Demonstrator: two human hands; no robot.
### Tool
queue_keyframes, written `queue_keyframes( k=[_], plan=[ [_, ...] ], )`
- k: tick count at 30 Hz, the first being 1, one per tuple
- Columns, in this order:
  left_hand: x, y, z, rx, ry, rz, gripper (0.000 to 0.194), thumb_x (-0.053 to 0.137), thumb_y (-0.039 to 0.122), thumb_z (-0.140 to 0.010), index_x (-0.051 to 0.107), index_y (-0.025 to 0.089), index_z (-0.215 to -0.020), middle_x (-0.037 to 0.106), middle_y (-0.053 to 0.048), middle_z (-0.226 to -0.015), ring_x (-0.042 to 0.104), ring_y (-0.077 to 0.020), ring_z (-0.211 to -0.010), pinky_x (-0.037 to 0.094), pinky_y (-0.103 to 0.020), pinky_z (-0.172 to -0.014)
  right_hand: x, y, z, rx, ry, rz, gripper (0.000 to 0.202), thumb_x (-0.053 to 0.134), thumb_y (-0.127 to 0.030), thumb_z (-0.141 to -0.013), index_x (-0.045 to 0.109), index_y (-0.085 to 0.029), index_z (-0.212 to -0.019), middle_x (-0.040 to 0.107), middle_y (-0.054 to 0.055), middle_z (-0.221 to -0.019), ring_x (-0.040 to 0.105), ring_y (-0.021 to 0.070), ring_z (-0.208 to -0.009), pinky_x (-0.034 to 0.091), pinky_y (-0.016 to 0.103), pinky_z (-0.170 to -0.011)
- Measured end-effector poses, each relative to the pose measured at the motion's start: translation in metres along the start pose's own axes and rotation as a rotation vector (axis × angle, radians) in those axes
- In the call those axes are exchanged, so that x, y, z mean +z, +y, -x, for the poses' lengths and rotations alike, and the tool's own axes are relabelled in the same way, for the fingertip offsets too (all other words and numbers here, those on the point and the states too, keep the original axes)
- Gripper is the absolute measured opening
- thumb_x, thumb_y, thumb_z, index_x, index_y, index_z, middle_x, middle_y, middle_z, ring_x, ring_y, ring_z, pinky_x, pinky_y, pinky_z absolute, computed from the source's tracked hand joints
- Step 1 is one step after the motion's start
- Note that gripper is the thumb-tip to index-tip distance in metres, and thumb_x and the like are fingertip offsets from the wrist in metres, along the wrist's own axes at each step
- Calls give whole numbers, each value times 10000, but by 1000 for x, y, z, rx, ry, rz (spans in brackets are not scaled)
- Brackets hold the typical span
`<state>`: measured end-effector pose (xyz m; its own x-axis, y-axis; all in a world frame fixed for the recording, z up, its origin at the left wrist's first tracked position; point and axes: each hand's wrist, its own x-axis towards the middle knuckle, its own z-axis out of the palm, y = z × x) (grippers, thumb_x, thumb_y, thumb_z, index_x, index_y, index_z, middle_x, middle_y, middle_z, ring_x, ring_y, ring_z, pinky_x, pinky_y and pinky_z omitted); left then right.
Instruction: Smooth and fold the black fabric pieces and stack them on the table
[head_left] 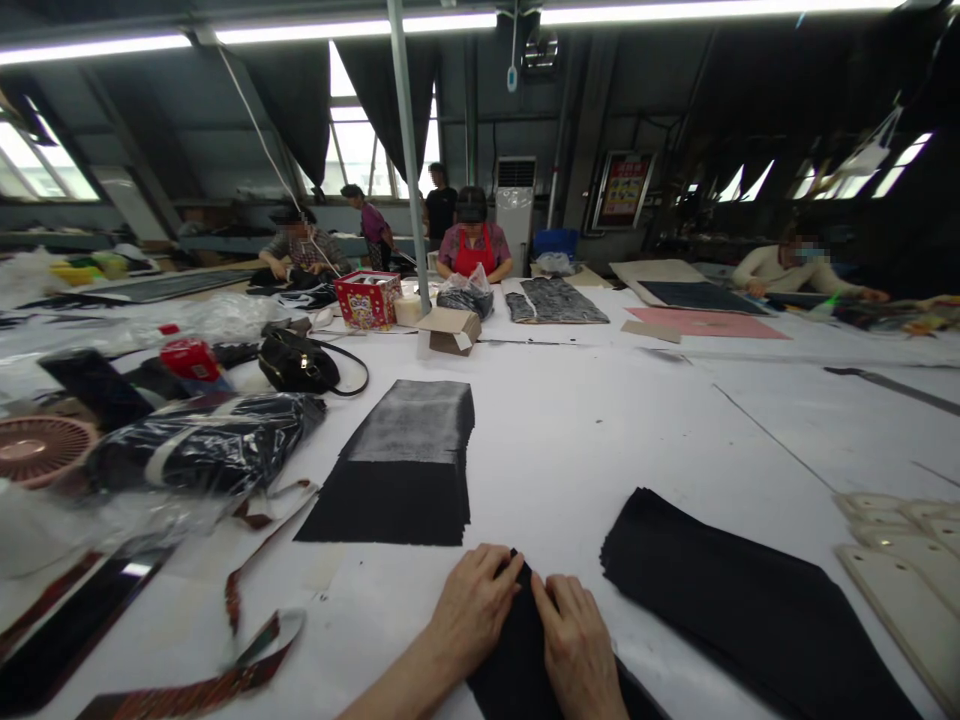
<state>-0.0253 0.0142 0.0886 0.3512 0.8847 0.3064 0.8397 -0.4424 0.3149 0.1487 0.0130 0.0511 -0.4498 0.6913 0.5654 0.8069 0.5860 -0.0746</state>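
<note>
Cloth (520, 655) is pinched at its tip by the left hand (474, 608) – and touched beside it by the right hand (577, 638), grip unclear.

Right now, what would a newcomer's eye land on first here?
Probably the two bare hands, left and right, pressing on a narrow black fabric piece at the bottom centre. Next, the part-grey, part-black stack of cut fabric just beyond them on the white tabletop. Farther back, the bright red apron on a person across the table.
</note>
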Motion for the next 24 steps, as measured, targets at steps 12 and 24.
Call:
queue_keyframes(
  k=[12, 24],
  plan=[
    [-1, -1, -3, -49, -29, -97, 349, 516, 169, -895, 511, 181, -1244, 577, -85, -1139, 530, -241, -1029, 458, -394, -909, -4, 1, -2, 40, -47, -1, 415, 373, -18, -853, 531, -178, -1203, 545, 68, -905, 502, 211, -813, 416, 355, -723],
    [-10, -18, -12, 120, -111, -199, 373, 450, 136, -913, 519, 182, -1276, 570, -58, -1270, 410, -218, -1274, 232, -372, -1108, 4, -12, -23, 119, -89, 7, 378, 444, -33, -864, 559, -213, -1176, 517, 45, -879, 486, 191, -802, 393, 317, -705]
  ],
)
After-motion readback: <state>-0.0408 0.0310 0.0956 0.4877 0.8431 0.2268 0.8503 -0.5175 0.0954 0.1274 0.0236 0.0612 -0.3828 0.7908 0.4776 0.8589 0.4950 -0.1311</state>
